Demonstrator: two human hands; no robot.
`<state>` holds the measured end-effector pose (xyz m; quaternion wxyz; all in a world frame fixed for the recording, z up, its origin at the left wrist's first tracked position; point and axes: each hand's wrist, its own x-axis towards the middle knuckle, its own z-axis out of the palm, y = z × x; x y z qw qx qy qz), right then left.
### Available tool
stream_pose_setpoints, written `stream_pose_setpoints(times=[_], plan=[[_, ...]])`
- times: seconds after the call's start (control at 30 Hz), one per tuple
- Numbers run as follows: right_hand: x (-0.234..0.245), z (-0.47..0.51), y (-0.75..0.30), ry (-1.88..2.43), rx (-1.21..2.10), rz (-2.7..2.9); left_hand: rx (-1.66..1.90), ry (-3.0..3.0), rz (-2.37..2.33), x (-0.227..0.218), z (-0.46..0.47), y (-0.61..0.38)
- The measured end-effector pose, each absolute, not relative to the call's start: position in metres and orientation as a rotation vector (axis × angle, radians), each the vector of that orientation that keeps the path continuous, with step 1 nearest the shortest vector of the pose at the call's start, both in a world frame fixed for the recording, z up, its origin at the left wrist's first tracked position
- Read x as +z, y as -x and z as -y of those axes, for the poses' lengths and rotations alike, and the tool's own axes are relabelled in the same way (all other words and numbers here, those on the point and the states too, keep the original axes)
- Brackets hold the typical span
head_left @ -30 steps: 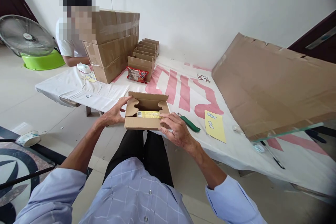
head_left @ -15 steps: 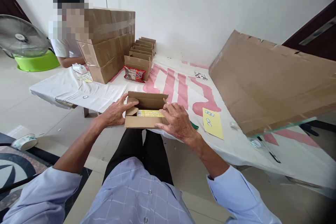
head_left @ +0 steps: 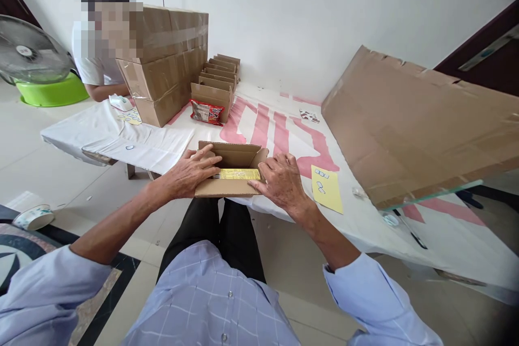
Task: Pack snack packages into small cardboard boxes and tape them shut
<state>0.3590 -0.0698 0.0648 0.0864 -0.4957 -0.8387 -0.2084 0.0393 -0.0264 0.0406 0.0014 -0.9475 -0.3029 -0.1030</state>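
A small cardboard box [head_left: 227, 189] with its top flaps up sits at the table's front edge, just in front of my body. Inside it lies a yellow printed package [head_left: 240, 174], partly covered by my fingers. My left hand [head_left: 193, 172] grips the box's left end, fingers reaching over the side flap towards the package. At the opposite end my right hand [head_left: 283, 179] is closed on the box, its thumb on the front flap and its other fingers bent over the right side.
Behind stand a red snack packet [head_left: 206, 112], a row of open cardboard boxes [head_left: 217, 81] and stacked taped cartons [head_left: 162, 65]. A yellow paper [head_left: 326, 189] lies to the right, before a large cardboard sheet [head_left: 417, 124]. A person [head_left: 107, 84] leans at the left, near a fan [head_left: 32, 51].
My left hand has shifted right, its fingers now farther over the box's left end. My right hand has moved slightly right, to the box's right end, uncovering more of the yellow package.
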Motion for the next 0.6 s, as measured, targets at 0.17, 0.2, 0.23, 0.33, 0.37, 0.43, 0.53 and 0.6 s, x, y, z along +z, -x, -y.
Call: stream_pose_setpoints(times=[0.17, 0.2, 0.23, 0.33, 0.37, 0.43, 0.53, 0.6], plan=[[0.074, 0.052, -0.352, 1.601, -0.24, 2.664, -0.44, 3.076, 0.912, 0.037, 0.022, -0.042], [0.075, 0.046, -0.351, 1.623, -0.169, 2.695, -0.461, 3.051, 0.937, 0.037, 0.023, -0.041], [0.077, 0.039, -0.35, 1.635, -0.116, 2.725, -0.473, 3.012, 0.97, 0.038, 0.024, -0.04], [0.081, 0.02, -0.35, 1.589, -0.001, 2.81, -0.545, 2.858, 1.107, 0.035, 0.03, -0.035], [0.082, 0.014, -0.35, 1.571, 0.043, 2.828, -0.606, 2.803, 1.171, 0.033, 0.033, -0.034], [0.085, 0.004, -0.351, 1.577, 0.148, 2.85, -0.767, 2.699, 1.303, 0.025, 0.037, -0.031], [0.088, -0.005, -0.351, 1.624, 0.254, 2.875, -0.99, 2.604, 1.449, 0.009, 0.041, -0.03], [0.09, -0.007, -0.351, 1.614, 0.268, 2.889, -1.105, 2.597, 1.491, 0.0, 0.04, -0.031]])
